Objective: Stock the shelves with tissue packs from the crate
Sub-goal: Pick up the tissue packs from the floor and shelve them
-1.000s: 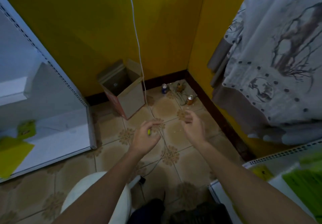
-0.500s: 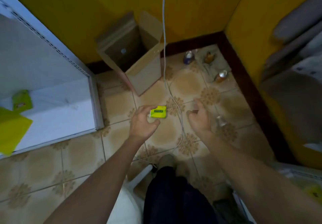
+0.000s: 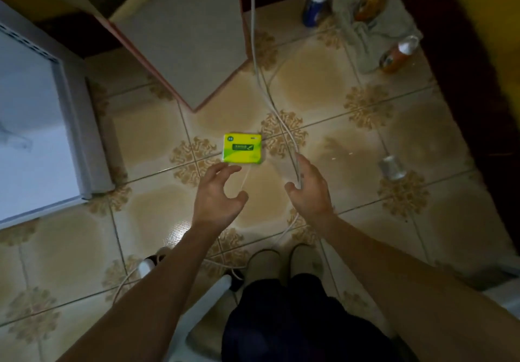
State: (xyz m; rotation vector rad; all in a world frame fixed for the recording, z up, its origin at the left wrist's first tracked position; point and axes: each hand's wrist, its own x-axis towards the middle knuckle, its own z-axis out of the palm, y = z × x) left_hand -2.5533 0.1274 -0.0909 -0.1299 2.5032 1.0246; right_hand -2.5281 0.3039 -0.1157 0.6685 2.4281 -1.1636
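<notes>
Overhead, one cardboard box stands at the floor's far edge; only its outer side shows, contents not visible. One tissue pack, yellow-green, lies flat on the floor over a tile joint, between the box's near corner and the hands. Left hand: released, fingers spread, just beside the pack, grasping nothing. Right hand: relaxed, empty; one white cable runs past its fingers. Cans: four, with blue and two orange in the far-right corner, and silver near the right edge. White shelf at the left edge. Beige patterned tiles, yellow wall.
</notes>
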